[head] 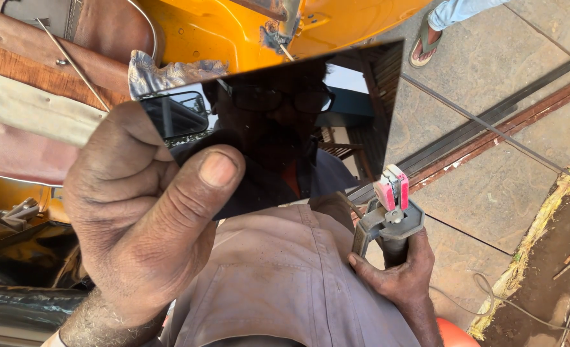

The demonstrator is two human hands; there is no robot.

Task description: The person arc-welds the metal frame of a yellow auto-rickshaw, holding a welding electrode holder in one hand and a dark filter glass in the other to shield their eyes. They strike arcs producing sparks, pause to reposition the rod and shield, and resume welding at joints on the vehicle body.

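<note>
My left hand [145, 212] is raised close to the camera and pinches a dark rectangular glass plate [356, 115] by its lower left corner, thumb on the front. The plate is held tilted and mirrors a person's head and a roof. My right hand [397, 270] is lower on the right, wrapped around the handle of a grey metal electrode holder [388, 215] with red jaw pads that points up, just under the plate's lower right edge. A thin welding rod [490, 128] runs from the holder towards the upper right across the ground.
An orange vehicle body [233, 32] with a welded metal bracket [285, 26] fills the top, with brown seat upholstery [34, 71] at the left. Stone paving [490, 205] lies to the right with a rusty metal strip [503, 128]. Another person's sandalled foot [426, 42] stands at the top right.
</note>
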